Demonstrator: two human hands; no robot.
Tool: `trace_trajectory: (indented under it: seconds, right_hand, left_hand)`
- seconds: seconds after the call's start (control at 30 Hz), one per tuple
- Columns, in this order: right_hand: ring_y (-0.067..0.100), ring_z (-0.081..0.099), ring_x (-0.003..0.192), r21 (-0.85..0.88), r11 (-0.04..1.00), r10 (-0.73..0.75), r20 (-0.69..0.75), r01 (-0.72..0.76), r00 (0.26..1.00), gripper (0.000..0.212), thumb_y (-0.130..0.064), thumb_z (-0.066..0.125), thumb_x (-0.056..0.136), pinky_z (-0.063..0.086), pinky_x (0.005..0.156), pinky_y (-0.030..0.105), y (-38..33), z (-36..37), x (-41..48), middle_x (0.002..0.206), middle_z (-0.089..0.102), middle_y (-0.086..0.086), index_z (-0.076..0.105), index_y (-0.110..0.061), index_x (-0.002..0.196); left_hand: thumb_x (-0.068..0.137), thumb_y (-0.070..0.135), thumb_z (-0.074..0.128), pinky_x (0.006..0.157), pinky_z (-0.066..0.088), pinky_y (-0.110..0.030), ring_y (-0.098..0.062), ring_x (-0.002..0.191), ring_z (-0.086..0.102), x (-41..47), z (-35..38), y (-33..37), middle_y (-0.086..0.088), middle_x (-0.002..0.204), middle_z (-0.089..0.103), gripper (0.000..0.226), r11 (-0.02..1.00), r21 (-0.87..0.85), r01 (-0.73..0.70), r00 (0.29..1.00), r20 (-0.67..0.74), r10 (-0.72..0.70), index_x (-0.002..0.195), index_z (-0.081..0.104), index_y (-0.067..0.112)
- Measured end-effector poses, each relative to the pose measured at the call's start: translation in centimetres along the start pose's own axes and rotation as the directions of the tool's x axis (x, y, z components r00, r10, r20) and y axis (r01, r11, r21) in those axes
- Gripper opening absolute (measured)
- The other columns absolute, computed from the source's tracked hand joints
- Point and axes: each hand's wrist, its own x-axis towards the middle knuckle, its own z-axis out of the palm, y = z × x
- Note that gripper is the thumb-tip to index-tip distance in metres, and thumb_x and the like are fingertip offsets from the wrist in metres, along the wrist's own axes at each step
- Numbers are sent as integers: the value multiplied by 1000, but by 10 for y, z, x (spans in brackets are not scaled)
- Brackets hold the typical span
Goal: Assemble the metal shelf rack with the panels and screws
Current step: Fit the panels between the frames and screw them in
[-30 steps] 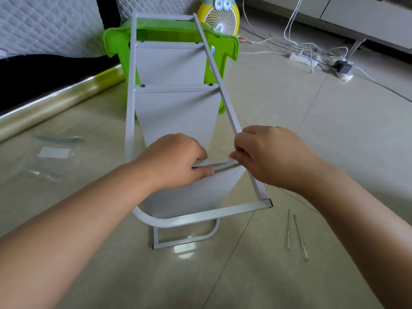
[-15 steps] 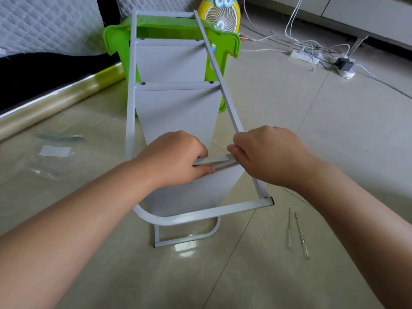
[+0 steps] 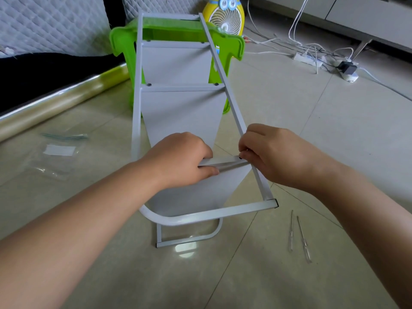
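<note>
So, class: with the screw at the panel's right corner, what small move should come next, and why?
Probably turn the screw finger-tight into the right rail: the right hand pinches it at the hole, the left hand grips the panel edge, and the screwdrivers lie untouched.

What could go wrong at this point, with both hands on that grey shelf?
The small dark screw that the right hand seems to pinch at the side rail could slip and drop to the floor. The panel is held in line only by the left hand; a slackened grip could shift its hole off the rail's. The rack's far end seems propped on the green stool and might slide.
</note>
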Motion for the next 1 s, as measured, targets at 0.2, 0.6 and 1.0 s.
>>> trace_trajectory:
  seconds: [0.2, 0.6, 1.0]
  right_hand:
    - [26, 41, 56, -51, 994, 99, 142, -93, 985, 25, -18, 37, 97, 35, 51, 32, -8, 3, 1, 65, 38, 2, 39, -7, 76]
    - [22, 37, 58, -197, 965, 227, 298, -174, 927, 16, 2, 46, 87, 40, 52, 34, -16, -7, 0, 73, 30, -1, 40, -13, 84]
    - [14, 42, 73, 159, 940, 260, 238, -302, 936, 25, -29, 46, 95, 32, 65, 21, 9, -22, -3, 82, 47, -2, 56, -10, 109]
  left_hand:
    - [87, 47, 49, 60, 32, -31, -29, 72, 50, -1, -1, 2, -14, 72, 52, 45, 1000, 10, 2, 1000, -3, -2, 61, 38, 12]
    - [90, 47, 44, 57, 26, -32, -23, 66, 43, -1, 0, 2, -6, 66, 41, 50, 1000, 6, -11, 1000, 4, 11, 57, 27, 13]
    - [67, 74, 21, 70, 46, -29, -16, 79, 56, -3, -6, 3, 3, 80, 58, 76, 999, -41, 19, 999, -40, -20, 90, 67, 17]
